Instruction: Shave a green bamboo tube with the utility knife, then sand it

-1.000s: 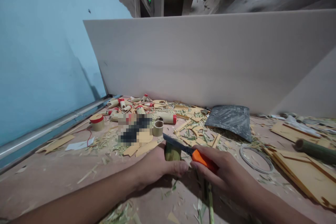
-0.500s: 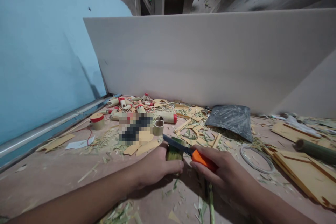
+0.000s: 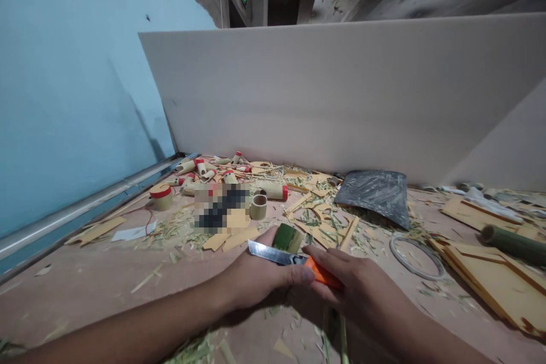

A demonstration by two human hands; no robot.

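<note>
Left arm: the bare forearm enters low from the left, rising towards the middle; the left hand (image 3: 258, 276) lies on its side, thumb stretched right beneath the blade, its other fingers mostly hidden.
Left grip: closed around a short, green-skinned bamboo piece (image 3: 288, 238), its rounded upper part showing above the blade and its right side pared pale.
Right arm: the forearm slants up from the lower right; the right hand (image 3: 360, 284) is bent inward, knuckles up, close beside the left thumb.
Right grip: clamped on an orange-handled knife with a flat silver blade (image 3: 273, 253), index finger along the top of the handle.
Blade: points left, crossing in front of the bamboo piece; whether the edge touches it cannot be told.
Bamboo piece's place: centre of the pinkish-brown, smooth work surface (image 3: 106, 290), just in front of a pale, hollow bamboo cylinder (image 3: 258, 210).
Litter: thin, curled green-and-straw shavings (image 3: 318, 228), dry and stringy.
Right side: a dark grey, streaked, curved sheet (image 3: 373, 196); flat tan boards with cut edges (image 3: 499, 284).
Far left: a squat bamboo cylinder with a red top (image 3: 161, 200).
Behind: a smooth, off-white upright panel (image 3: 341, 96).
</note>
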